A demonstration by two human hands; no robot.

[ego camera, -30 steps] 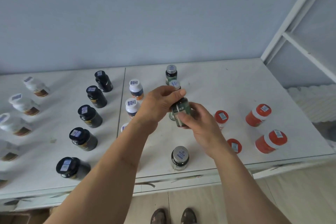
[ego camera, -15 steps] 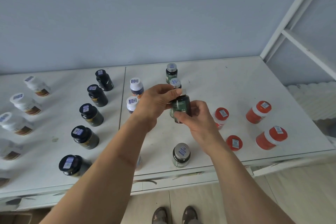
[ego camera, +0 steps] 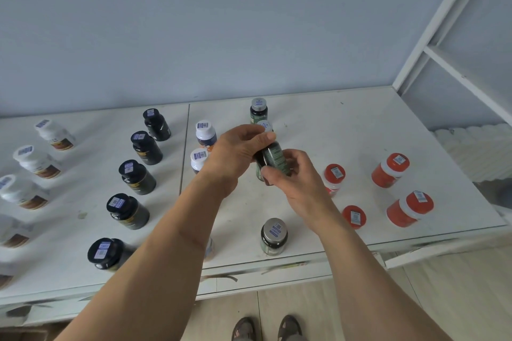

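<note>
Dark green bottle (ego camera: 273,156): I am watching it hanging tilted above the tabletop (ego camera: 346,124) — between both hands.
Left hand (ego camera: 235,152): fingers curling round its cap end.
Right hand (ego camera: 293,180): fingers pinching its lower body.

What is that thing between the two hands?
A green bottle. The left hand grips its top and the right hand holds its lower end, as the head view shows.

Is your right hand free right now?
No, the right hand grips the lower part of the green bottle, while the left hand holds its top.
</note>
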